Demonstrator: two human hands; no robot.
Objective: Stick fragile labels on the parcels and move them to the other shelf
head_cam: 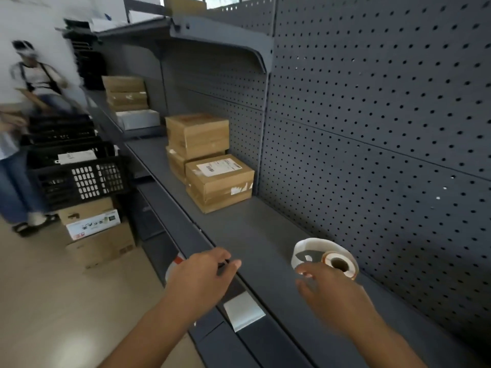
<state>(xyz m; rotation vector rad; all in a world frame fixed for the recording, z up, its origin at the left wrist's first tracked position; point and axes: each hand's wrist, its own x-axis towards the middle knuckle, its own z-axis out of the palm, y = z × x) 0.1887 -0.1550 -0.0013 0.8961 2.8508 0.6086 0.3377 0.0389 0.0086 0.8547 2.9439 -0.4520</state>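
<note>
Above shelf (255, 229), left hand (202, 277) palm down, right hand (334, 293) by label roll (316, 247)

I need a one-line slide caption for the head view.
Right hand reaches for the label roll on the grey shelf, left hand at its front edge, parcels stacked beyond.

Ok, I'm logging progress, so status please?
Left hand at shelf edge, grip unclear. Right hand open, by label roll. Parcels stacked further along shelf, nothing in between.
</note>
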